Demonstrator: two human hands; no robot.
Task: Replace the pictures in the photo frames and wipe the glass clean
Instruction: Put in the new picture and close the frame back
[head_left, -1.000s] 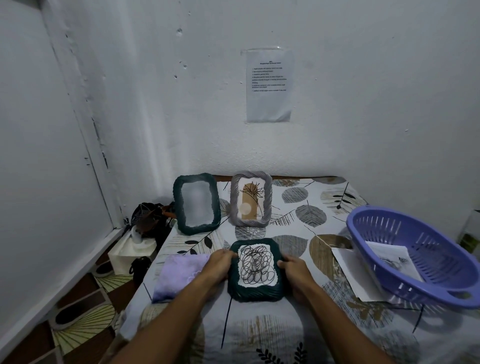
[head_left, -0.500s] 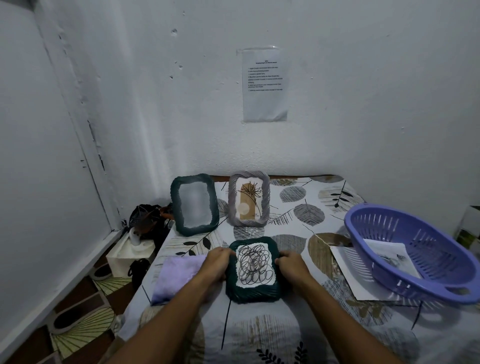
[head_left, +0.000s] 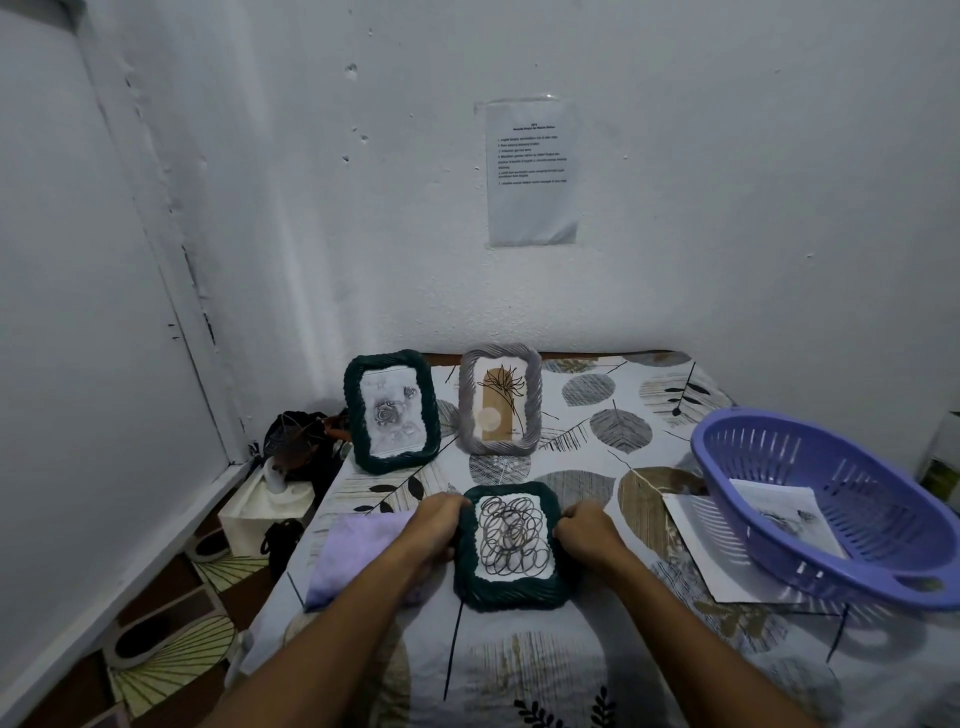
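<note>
You've got a dark green frame (head_left: 511, 545) w/ a scribble-circle pic, gripped on both sides. Behind it, 2 frames stand upright: dark green w/ a grey rose pic (head_left: 390, 411) on the left, grey w/ a plant sketch (head_left: 500, 399) just beside it. Lilac cloth (head_left: 358, 551) lies left of the held frame.

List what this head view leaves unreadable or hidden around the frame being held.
- Held dark green frame: its back and clips face away from the head camera.
- Left hand and right hand: fingertips hidden behind the frame's edges.
- Wall notice: print too small to read.
- Sheet in the purple basket: drawing partly hidden by the basket wall.
</note>
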